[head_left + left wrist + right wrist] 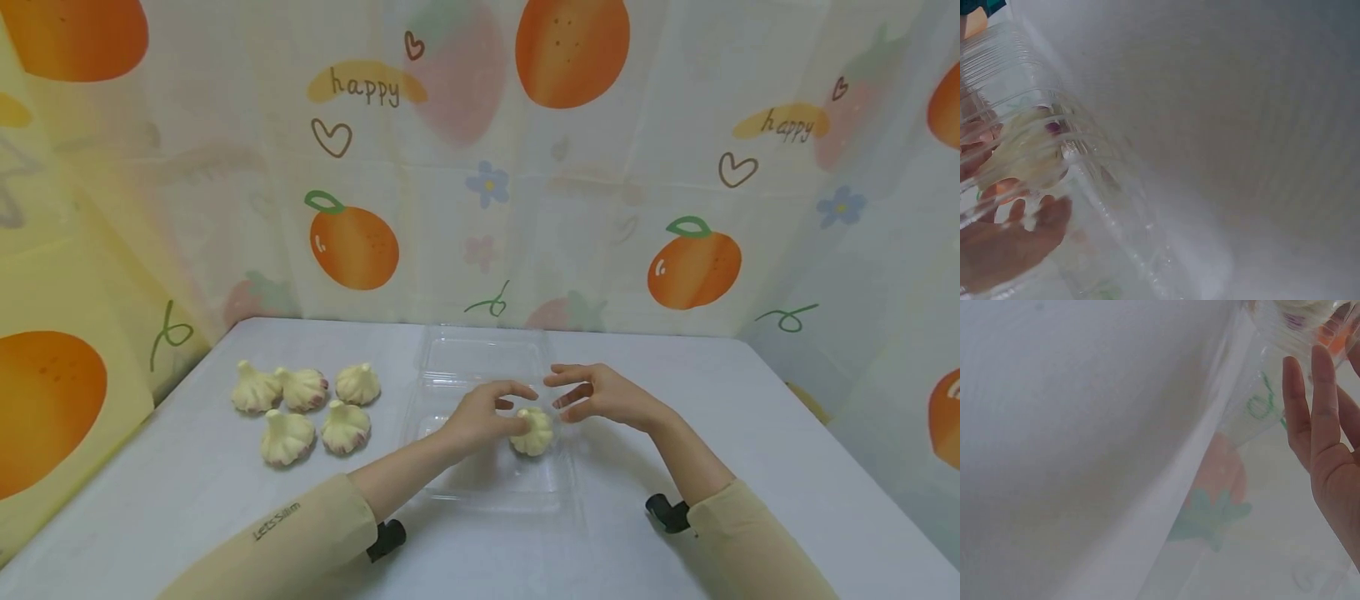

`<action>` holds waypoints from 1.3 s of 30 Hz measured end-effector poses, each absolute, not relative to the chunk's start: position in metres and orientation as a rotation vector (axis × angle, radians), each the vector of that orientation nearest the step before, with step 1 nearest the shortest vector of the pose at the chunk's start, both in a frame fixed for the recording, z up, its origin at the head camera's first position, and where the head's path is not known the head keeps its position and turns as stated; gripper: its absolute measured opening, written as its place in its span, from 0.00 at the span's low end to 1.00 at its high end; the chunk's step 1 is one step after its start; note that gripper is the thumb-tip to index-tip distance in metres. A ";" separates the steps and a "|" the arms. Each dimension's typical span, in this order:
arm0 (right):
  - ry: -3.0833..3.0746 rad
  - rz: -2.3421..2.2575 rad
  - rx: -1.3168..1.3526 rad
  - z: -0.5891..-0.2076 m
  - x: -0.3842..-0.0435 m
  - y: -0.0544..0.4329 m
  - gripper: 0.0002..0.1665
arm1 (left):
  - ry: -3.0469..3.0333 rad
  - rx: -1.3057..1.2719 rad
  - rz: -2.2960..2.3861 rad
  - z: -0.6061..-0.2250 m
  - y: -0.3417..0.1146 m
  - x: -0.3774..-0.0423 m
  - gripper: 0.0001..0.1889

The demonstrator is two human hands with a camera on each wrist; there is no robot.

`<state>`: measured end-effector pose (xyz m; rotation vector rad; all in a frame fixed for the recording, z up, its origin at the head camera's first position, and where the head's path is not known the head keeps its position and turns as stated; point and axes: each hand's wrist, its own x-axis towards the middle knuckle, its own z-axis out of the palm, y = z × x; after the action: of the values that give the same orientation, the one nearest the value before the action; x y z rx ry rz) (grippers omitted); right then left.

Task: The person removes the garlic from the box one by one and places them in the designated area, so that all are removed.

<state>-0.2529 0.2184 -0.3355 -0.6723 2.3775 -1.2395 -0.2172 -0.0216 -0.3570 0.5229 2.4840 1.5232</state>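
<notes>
A garlic bulb [533, 432] is in the right part of a clear plastic clamshell box [480, 498]. My left hand [486, 417] reaches over the box from the left; its thumb tip overlaps the bulb's left edge, and its other fingers extend above, apart from one another. Through the clear wall, the left wrist view shows the same bulb [1025, 150] just past the left fingertips. To the right of the bulb, my right hand [603, 396] hovers with fingers spread and nothing in them. The right wrist view shows those fingers [1324, 406] fairly straight, short of the bulb.
Several more garlic bulbs [287, 437] stand grouped on the white tabletop [187, 500], left of the box. The box's lid [483, 354] lies folded back toward the rear. A fruit-printed cloth [450, 208] hangs behind the table.
</notes>
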 end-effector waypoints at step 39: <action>2.354 -1.274 -0.667 -0.335 -0.252 0.217 0.36 | 2.355 0.506 1.556 -0.365 -0.022 -0.219 0.14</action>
<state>-0.2516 0.2174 -0.3348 -0.6669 2.3542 -1.2738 -0.2190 -0.0216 -0.3647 0.5060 2.3553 1.5559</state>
